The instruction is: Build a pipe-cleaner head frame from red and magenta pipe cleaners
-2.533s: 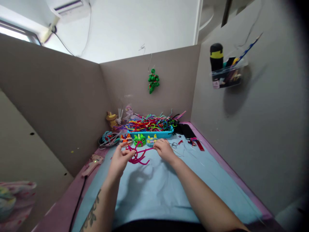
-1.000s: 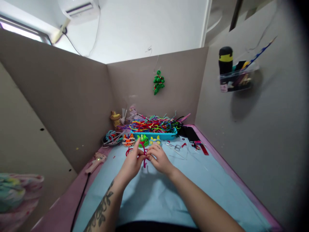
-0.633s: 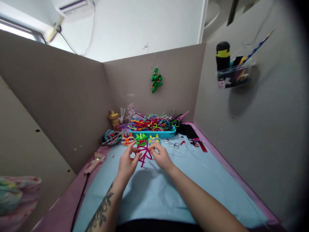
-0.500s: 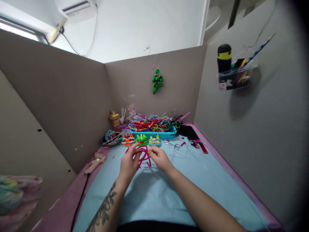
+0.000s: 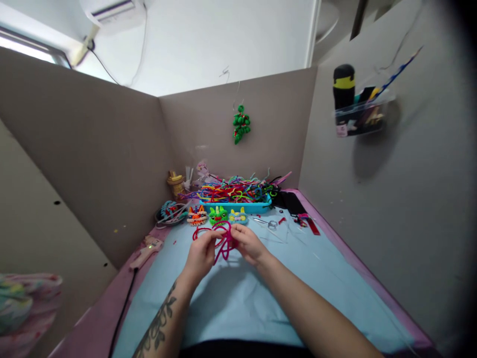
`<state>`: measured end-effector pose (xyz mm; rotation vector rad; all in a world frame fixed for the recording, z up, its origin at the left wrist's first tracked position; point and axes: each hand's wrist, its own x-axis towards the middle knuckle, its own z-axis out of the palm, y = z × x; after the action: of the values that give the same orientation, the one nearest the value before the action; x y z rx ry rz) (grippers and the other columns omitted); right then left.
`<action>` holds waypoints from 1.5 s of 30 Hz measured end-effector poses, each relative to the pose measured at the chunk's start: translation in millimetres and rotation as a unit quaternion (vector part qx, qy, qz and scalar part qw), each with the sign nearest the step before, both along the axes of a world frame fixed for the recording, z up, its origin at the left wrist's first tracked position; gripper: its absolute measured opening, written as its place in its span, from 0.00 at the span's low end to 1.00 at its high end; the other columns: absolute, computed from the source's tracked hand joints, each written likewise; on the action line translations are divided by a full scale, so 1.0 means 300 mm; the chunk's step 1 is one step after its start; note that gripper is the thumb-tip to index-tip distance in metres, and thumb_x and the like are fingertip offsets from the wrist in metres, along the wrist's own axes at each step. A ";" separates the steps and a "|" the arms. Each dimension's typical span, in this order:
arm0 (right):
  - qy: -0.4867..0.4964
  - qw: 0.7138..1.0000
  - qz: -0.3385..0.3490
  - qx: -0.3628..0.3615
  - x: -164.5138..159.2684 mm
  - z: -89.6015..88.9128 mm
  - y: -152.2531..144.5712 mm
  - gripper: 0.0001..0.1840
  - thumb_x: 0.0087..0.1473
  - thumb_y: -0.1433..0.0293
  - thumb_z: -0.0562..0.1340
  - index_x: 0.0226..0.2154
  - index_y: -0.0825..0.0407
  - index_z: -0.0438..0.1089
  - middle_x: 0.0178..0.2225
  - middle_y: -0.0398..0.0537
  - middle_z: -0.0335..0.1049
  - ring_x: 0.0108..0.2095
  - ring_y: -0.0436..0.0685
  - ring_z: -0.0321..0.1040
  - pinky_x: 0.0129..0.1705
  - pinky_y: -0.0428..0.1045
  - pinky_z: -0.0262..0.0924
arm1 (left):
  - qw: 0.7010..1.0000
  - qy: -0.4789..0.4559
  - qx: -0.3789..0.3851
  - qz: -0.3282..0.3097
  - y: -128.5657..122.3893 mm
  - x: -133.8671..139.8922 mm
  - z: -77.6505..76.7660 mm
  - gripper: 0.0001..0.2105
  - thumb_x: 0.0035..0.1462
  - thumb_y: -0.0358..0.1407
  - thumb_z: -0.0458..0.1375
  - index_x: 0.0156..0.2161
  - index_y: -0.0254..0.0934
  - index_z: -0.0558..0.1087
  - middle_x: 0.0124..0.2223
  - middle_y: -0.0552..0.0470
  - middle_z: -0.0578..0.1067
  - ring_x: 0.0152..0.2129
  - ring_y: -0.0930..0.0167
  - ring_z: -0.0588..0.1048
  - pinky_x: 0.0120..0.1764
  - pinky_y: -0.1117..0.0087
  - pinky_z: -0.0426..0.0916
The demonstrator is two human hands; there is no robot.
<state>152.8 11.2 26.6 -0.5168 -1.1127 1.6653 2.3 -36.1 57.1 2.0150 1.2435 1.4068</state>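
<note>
Between my two hands is a looped, bent magenta pipe cleaner (image 5: 225, 247), held a little above the blue table cover. The fingers of my left hand (image 5: 201, 252) pinch its left side. My right hand (image 5: 249, 243) grips the right side of the loops with thumb and forefinger. A red pipe cleaner loop (image 5: 197, 230) shows just beyond my left fingers. Right behind the hands stand three small pipe cleaner figures: an orange one (image 5: 197, 216), a green one (image 5: 218, 215) and a blue and yellow one (image 5: 238, 216).
A blue tray (image 5: 238, 206) heaped with colourful pipe cleaners stands at the back. Scissors (image 5: 266, 223) lie to the right, near a dark phone-like slab (image 5: 292, 203). At left are a pink glue gun (image 5: 146, 254) with its cord and a bowl (image 5: 169, 214). Grey panels enclose the table.
My left hand has turned and lowered slightly, its fingers now nearer my right hand. The magenta loops have shifted and drawn closer together. The red loop shows more fully.
</note>
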 end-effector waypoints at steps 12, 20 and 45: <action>-0.075 0.980 -0.081 0.165 0.010 0.023 -0.025 0.12 0.48 0.65 0.64 0.35 0.48 0.62 0.23 0.37 0.60 0.23 0.48 0.59 0.26 0.44 0.54 | 0.965 -0.197 -0.166 -0.057 -0.017 0.018 0.044 0.19 0.46 0.36 0.63 0.45 0.36 0.72 0.41 0.44 0.76 0.38 0.65 0.74 0.39 0.69 0.68; -0.193 0.938 -0.116 0.265 0.035 0.043 -0.048 0.15 0.52 0.69 0.59 0.44 0.50 0.68 0.27 0.42 0.63 0.26 0.49 0.61 0.28 0.45 0.58 | 0.962 -0.198 -0.186 -0.035 -0.010 -0.012 0.034 0.21 0.44 0.39 0.65 0.45 0.34 0.75 0.42 0.44 0.77 0.35 0.66 0.75 0.37 0.68 0.71; -0.083 0.990 -0.084 0.074 0.020 0.053 -0.035 0.11 0.38 0.67 0.68 0.26 0.54 0.69 0.20 0.39 0.65 0.20 0.46 0.58 0.23 0.44 0.52 | 0.969 -0.137 -0.188 -0.079 -0.018 -0.008 0.020 0.22 0.50 0.36 0.60 0.52 0.35 0.70 0.51 0.43 0.73 0.38 0.66 0.74 0.36 0.69 0.70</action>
<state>158.8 0.8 42.5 -0.6443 -1.2669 1.4022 -0.1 -41.4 63.0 1.5679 1.1044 1.2156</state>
